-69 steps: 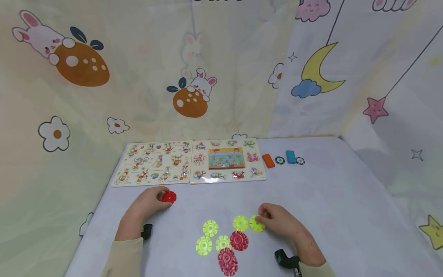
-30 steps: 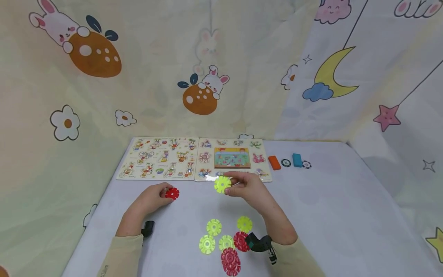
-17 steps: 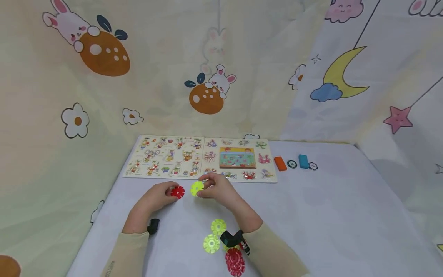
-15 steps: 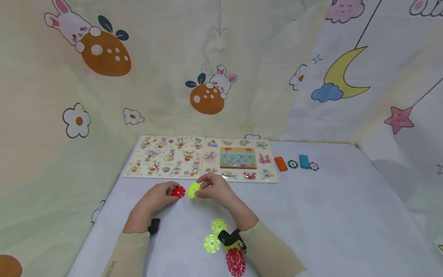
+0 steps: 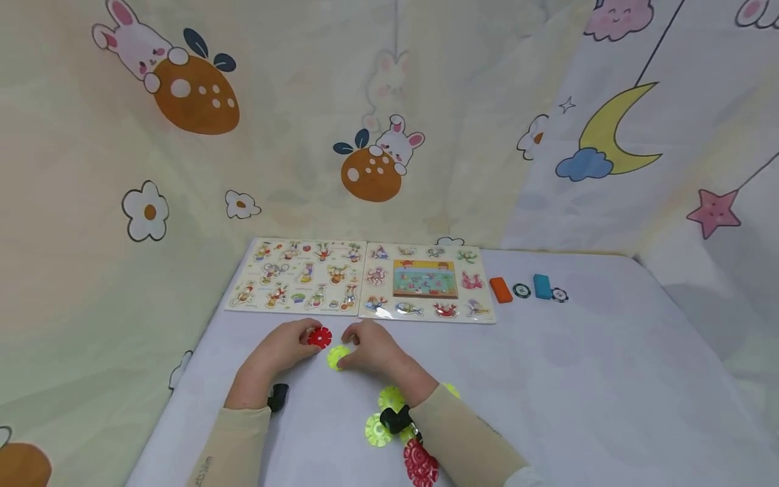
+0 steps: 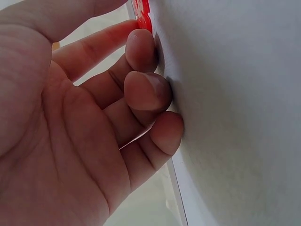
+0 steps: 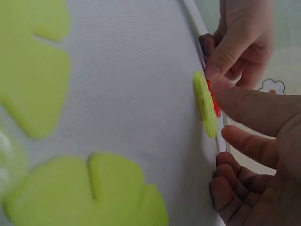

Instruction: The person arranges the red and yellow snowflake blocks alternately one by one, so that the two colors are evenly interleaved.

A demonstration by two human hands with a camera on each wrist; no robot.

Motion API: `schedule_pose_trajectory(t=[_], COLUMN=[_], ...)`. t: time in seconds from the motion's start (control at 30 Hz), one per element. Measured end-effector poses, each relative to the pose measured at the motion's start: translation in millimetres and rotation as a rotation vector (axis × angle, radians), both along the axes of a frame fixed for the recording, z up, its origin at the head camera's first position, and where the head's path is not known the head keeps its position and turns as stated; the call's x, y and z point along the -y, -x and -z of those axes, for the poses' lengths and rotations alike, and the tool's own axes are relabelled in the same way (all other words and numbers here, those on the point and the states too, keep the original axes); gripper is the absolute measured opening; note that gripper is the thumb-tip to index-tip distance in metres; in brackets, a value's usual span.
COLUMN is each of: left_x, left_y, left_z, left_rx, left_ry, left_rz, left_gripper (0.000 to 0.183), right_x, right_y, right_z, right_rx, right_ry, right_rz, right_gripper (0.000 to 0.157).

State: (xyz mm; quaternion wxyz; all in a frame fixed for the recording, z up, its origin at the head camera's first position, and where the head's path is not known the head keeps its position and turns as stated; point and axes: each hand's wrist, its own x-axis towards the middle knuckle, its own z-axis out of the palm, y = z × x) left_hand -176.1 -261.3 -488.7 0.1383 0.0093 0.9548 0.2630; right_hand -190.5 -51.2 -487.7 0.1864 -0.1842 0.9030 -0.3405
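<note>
My left hand (image 5: pixel 289 346) pinches a red notched plastic disc (image 5: pixel 320 337) between thumb and index finger, low over the table. In the left wrist view only a sliver of that red disc (image 6: pixel 143 15) shows past the fingers. Just to its right, a yellow-green notched disc (image 5: pixel 337 356) lies on the cloth. My right hand (image 5: pixel 374 348) touches its edge with the thumb, while the index finger stands apart from it. In the right wrist view, the yellow-green disc (image 7: pixel 205 106) is seen nearly edge-on in front of the red one (image 7: pixel 215 101).
More yellow-green discs (image 5: pixel 379 430) and stacked red discs (image 5: pixel 420 462) lie near the front, partly under the right forearm. Two picture puzzle boards (image 5: pixel 363 284) stand side by side at the back. Right of them are an orange block (image 5: pixel 501 290), a blue block (image 5: pixel 541 286) and two round chips (image 5: pixel 521 291).
My right hand has carried a yellow-green disc leftward from the front group, set it beside the red disc and loosened its fingers. The left hand keeps its hold on the red disc.
</note>
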Motion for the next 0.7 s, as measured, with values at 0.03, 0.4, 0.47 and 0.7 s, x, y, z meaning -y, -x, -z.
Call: schedule_pose_trajectory(t=[0.03,0.4,0.47,0.7], left_x=[-0.1,-0.3,0.2,-5.9], left_y=[0.0,1.9,2.2,-1.1], left_z=[-0.3,1.3,1.6,-2.2], left_rx=[-0.003,0.007,0.003,-0.013], left_ry=[0.001,0.02,0.018,0.034], left_rz=[0.001,0.002,0.007,0.008], left_gripper=[0.049,0.05,0.049,0.05], right_x=[1.1,9.7,10.5,10.6], right_y=[-0.7,7.0,8.0,8.8], right_z=[-0.3,1.3,2.4,7.3], right_rx=[-0.025,-0.091,-0.082,-0.077], right_ry=[-0.04,-0.118,-0.114,-0.105], right_rz=[-0.028,0.087,0.109,0.117], right_gripper=[0.037,0.039,0.039,0.039])
